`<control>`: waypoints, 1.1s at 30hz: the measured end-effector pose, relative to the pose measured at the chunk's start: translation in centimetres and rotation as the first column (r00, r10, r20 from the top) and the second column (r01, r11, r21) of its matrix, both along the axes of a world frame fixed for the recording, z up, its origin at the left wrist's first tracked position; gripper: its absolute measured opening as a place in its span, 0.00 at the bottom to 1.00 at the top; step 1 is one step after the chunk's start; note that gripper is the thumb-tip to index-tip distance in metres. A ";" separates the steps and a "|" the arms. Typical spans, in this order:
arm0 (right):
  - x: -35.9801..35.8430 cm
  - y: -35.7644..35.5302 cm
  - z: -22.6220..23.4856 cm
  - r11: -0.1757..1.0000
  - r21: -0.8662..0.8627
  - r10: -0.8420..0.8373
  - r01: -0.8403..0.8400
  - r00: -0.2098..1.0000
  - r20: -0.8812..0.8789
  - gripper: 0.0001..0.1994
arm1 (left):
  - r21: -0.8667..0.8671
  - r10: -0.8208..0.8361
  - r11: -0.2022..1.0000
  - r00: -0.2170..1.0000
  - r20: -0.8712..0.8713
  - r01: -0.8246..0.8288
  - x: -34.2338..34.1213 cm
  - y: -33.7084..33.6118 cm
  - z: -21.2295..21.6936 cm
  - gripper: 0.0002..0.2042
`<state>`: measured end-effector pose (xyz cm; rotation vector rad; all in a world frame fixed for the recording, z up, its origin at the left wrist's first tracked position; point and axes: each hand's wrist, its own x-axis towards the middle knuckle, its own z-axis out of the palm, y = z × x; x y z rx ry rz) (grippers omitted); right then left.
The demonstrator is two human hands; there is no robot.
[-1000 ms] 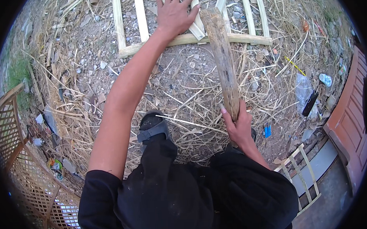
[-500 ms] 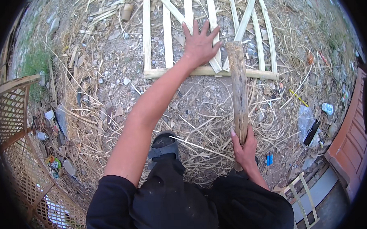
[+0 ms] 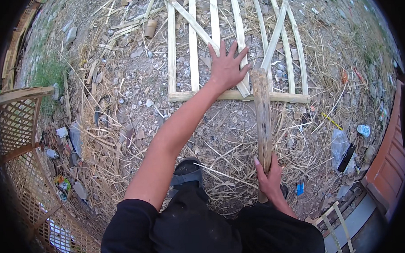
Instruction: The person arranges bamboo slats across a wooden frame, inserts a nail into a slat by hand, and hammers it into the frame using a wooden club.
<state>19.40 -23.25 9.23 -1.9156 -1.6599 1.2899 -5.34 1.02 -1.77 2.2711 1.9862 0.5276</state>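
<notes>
Straw-strewn stony ground [image 3: 220, 130]; slatted wooden frame [image 3: 238, 27] lying ahead.
Left hand [image 3: 228, 68]: fingers splayed over diagonal slat [image 3: 196, 27], gripping nothing. Right hand [image 3: 270, 180]: fingers wrapped round near end of thick stick [image 3: 263, 120], pointing frameward.

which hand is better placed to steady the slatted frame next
Probably the left hand: it is spread open over the slatted frame, holding nothing else, while the right hand is occupied, gripping the wooden post nearer the person's feet.
</notes>
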 end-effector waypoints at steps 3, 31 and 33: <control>-0.1 0.2 0.0 0.999 0.034 0.005 -0.005 1.000 -0.005 0.19 | -0.003 -0.009 1.000 1.000 -0.002 0.009 -0.2 0.0 0.0 0.30; -0.1 -0.2 0.0 0.998 0.066 0.006 -0.005 1.000 -0.011 0.18 | -0.049 -0.095 0.994 0.995 -0.020 0.094 -1.3 0.2 0.3 0.35; -0.2 -0.1 0.1 0.999 0.053 0.008 -0.007 1.000 -0.013 0.18 | -0.042 -0.095 0.995 0.995 -0.016 0.095 -1.5 0.1 0.1 0.34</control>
